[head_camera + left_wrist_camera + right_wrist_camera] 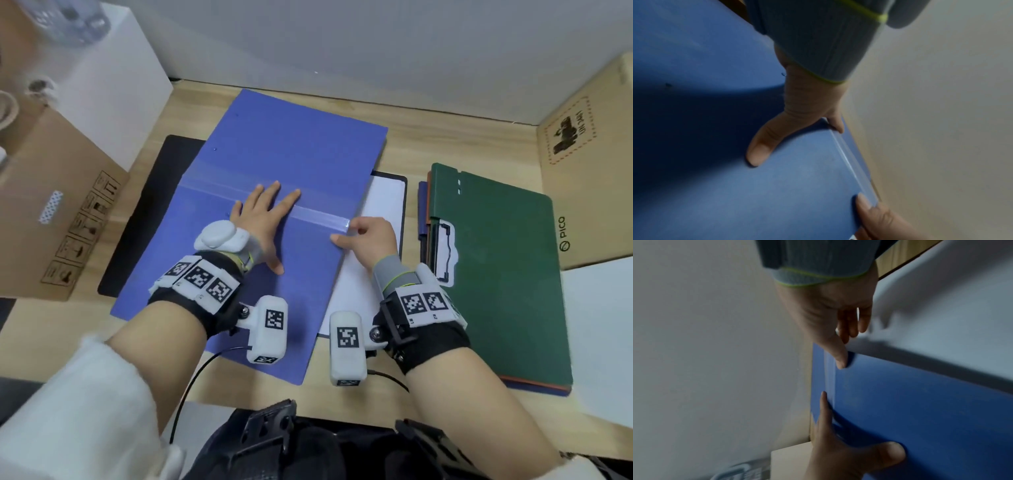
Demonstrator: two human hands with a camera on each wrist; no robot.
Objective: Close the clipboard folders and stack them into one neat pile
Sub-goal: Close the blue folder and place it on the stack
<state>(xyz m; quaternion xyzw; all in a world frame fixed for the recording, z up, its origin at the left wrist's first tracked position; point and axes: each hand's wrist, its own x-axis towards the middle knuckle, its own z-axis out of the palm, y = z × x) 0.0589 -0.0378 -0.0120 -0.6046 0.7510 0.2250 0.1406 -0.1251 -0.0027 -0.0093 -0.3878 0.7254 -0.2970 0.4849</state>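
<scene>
A blue clipboard folder (pixel 274 144) lies spread open, outer side up, in the middle of the wooden table (pixel 445 137). My left hand (pixel 263 212) presses flat on it across the clear spine strip (pixel 318 217). My right hand (pixel 363 236) pinches the folder's right edge by the spine, thumb (pixel 840 361) on top and fingers beneath. Under the blue folder lies a black folder holding white paper (pixel 383 198). To the right is a pile of closed folders with a green one (pixel 507 274) on top and its clip (pixel 445 250) showing.
A cardboard box (pixel 51 205) and a white box (pixel 113 68) stand at the left. Another cardboard box (pixel 589 164) stands at the right, with a white sheet (pixel 599 325) in front of it. A grey wall closes the back edge.
</scene>
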